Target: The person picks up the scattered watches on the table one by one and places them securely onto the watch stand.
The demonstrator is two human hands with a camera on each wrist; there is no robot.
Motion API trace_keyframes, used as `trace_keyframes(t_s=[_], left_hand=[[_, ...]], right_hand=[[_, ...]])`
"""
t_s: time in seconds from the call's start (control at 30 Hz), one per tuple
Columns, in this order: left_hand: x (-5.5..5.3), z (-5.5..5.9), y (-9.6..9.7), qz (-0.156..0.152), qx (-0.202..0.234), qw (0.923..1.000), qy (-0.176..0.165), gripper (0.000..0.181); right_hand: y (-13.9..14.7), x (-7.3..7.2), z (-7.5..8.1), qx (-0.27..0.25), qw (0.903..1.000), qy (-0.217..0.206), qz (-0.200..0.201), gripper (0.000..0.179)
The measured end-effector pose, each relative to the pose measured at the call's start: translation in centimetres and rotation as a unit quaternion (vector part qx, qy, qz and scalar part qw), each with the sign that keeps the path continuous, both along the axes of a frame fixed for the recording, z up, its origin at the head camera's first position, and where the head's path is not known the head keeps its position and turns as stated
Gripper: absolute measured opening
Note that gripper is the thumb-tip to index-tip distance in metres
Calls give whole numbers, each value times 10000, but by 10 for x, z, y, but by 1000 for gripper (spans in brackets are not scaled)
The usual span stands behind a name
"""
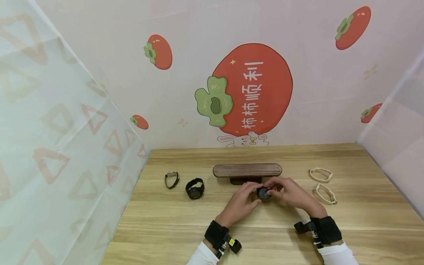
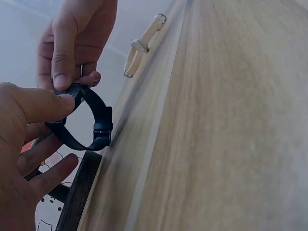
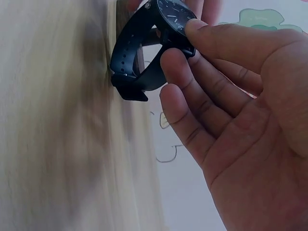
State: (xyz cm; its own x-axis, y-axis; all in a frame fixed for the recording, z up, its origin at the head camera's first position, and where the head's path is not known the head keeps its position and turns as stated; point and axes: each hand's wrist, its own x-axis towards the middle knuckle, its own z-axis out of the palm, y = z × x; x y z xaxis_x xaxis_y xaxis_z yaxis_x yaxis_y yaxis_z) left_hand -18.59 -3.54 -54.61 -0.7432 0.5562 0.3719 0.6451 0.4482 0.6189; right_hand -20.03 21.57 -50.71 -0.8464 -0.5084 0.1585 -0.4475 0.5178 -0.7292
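Note:
Both hands hold a black wristwatch point(image 1: 264, 193) with a round dark dial, just in front of a dark wooden watch stand point(image 1: 246, 170). Its buckled strap forms a loop point(image 2: 101, 118) that hangs down to the tabletop in the left wrist view. The left hand point(image 1: 241, 203) pinches the watch case, thumb point(image 2: 48, 106) over the dial side. From the other side the right hand point(image 1: 291, 193) grips it, thumb point(image 3: 216, 36) at the dial's edge and fingers point(image 3: 185, 77) by the strap. The far side of the case is hidden behind the fingers.
Left of the stand lie a chunky black watch point(image 1: 195, 191) and a slim dark-strapped watch point(image 1: 171, 180). Two cream-strapped watches point(image 1: 320, 173) lie on the right. The wood-grain table point(image 1: 165, 228) meets a printed backdrop point(image 1: 179, 110) behind the stand.

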Motion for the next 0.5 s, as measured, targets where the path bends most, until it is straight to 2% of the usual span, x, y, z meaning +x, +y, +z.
trace_keyframes(t_s=[0.23, 0.5], left_hand=[[0, 1, 1, 36, 98, 9997, -226, 52], [-2, 0, 1, -86, 250, 9996, -93, 52]], right_hand=[[-5, -1, -1, -14, 9999, -90, 44, 15], [-7, -1, 1, -17, 9999, -147, 18, 14]])
